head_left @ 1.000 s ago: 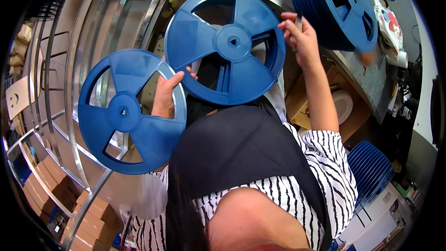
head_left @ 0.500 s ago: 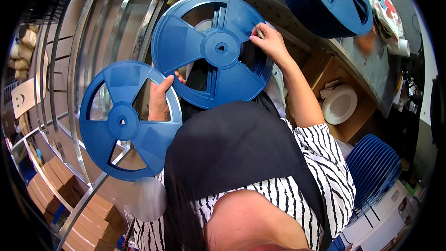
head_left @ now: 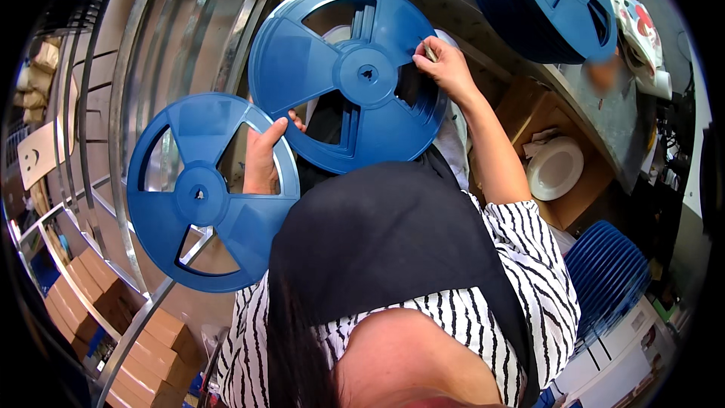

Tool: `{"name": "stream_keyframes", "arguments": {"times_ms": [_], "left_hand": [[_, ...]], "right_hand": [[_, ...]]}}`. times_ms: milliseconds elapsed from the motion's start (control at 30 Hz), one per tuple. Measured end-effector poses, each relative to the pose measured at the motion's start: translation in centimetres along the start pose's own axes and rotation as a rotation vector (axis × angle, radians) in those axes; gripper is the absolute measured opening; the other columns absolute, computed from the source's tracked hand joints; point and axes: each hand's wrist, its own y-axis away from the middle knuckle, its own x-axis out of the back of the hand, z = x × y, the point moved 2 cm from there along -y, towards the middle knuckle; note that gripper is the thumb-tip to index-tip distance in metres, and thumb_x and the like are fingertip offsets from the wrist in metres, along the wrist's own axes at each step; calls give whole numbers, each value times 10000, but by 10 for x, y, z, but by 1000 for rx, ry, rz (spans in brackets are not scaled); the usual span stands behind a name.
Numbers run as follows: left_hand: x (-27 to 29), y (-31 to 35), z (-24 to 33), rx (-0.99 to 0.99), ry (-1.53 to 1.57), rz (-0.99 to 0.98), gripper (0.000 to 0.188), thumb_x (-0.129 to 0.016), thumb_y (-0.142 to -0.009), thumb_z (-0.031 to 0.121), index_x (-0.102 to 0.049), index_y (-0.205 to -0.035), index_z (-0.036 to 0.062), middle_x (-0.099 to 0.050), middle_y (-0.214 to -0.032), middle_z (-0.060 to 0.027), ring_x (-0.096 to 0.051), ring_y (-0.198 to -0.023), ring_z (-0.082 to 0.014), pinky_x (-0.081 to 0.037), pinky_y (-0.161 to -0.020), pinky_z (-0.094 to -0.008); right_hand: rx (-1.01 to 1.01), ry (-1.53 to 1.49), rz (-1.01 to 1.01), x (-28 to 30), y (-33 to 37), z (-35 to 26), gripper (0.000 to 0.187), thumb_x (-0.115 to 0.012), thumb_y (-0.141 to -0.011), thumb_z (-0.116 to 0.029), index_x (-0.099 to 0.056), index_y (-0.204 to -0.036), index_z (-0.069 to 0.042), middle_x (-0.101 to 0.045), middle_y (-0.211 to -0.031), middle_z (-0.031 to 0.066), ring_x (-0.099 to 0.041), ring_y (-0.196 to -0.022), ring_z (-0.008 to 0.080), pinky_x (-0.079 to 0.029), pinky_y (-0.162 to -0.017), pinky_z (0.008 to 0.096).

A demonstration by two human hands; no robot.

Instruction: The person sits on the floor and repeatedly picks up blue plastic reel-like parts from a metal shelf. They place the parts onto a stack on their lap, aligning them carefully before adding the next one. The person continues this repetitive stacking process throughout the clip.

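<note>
A large blue plastic reel (head_left: pixel 211 198) with three cut-out windows hangs at the left, and my left hand (head_left: pixel 261 160) is closed on its rim, thumb over the near face. Up and to the right lies a pile of blue reels (head_left: pixel 362 94), several layers showing through the windows of the top one. My left fingertips are close to this pile's lower left edge; whether they touch it I cannot tell. My right hand (head_left: pixel 447 69) is pinched at the pile's right rim around a small slim tool (head_left: pixel 429 52), too small to name.
Another stack of blue reels (head_left: pixel 563 0) stands on the metal table (head_left: pixel 604 113) at the upper right. Below is a cardboard box (head_left: pixel 521 117) with a white round dish (head_left: pixel 555 168). More reels (head_left: pixel 608 268) sit at lower right. A metal rack (head_left: pixel 121 106) and cartons (head_left: pixel 151 355) are at left.
My right hand has shifted slightly right and down along the rim. The left reel is tilted or moved a little; my left hand keeps hold of it.
</note>
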Motion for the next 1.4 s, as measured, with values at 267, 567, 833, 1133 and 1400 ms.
{"name": "stream_keyframes", "arguments": {"times_ms": [267,567,833,1133,1400], "left_hand": [[5,-2,-2,-7,10,34,528,-596,-835,1,-361,-1300,84,-599,-916,-118,-632,-807,-218,-542,-790,-399],[-2,-17,6,-108,-101,35,665,-610,-841,34,-277,-1412,103,-598,-967,-148,-650,-819,-233,-567,-753,-368],[-18,-56,16,-274,-206,19,707,-606,-853,-25,-223,-1443,47,-554,-1145,-121,-599,-1001,-202,-539,-851,-317],[-51,-51,36,-262,-152,-38,571,-657,-764,-64,-415,-1275,13,-606,-1052,-100,-623,-911,-197,-518,-847,-317],[-42,-48,38,-327,-509,28,132,-581,-845,117,-581,-919,8,-636,-805,-64,-617,-725,-164,-497,-696,-325]], "right_hand": [[89,-307,480,31,17,14,141,-686,-829,-142,-618,-896,-38,-585,-797,7,-551,-755,88,-451,-711,223],[106,-690,417,24,40,11,466,-725,-812,-118,-541,-1233,-39,-630,-1128,99,-576,-995,159,-436,-928,286],[347,-911,241,65,24,-75,426,-575,-904,-43,-422,-1301,-47,-682,-917,177,-604,-610,134,-505,-534,207],[716,-682,21,27,93,-231,469,-593,-931,-172,-434,-1354,-45,-686,-934,137,-566,-658,103,-472,-619,212],[805,-142,-237,-54,98,-226,455,-456,-1004,-298,-466,-1386,-51,-577,-1095,96,-537,-921,139,-432,-847,266]]}}
